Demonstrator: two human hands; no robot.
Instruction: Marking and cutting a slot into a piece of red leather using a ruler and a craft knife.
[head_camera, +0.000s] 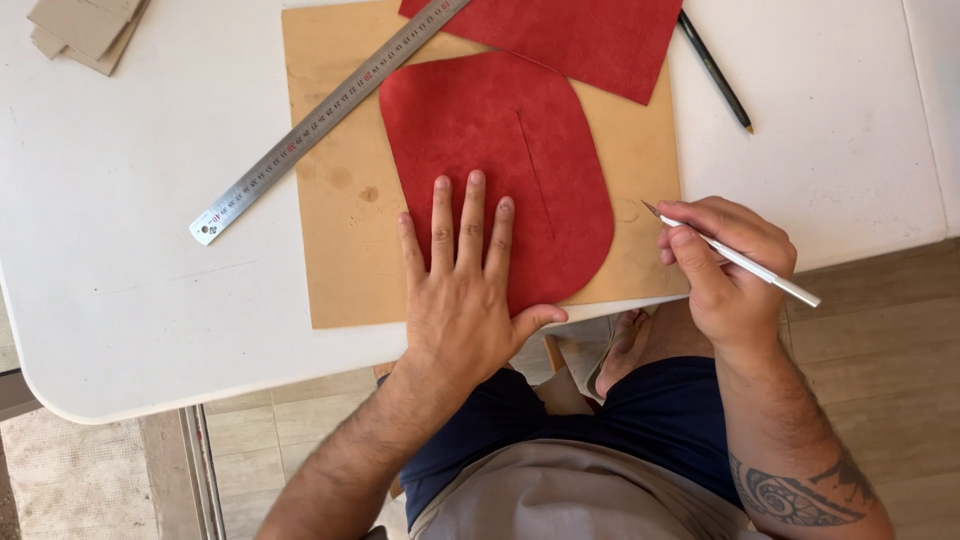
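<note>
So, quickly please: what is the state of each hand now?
Left hand: open, fingers spread flat on the rounded red leather piece.
Right hand: closed, holding a thin silver craft knife, tip over the tan cutting board.

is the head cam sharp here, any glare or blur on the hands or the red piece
Head view: sharp across the table, even soft daylight, no motion blur on the left hand or the right hand; the red leather piece shows its nap and a thin cut line clearly; only mild sheen on the steel ruler and the craft knife; shadows are faint; table edges bow slightly.
</note>
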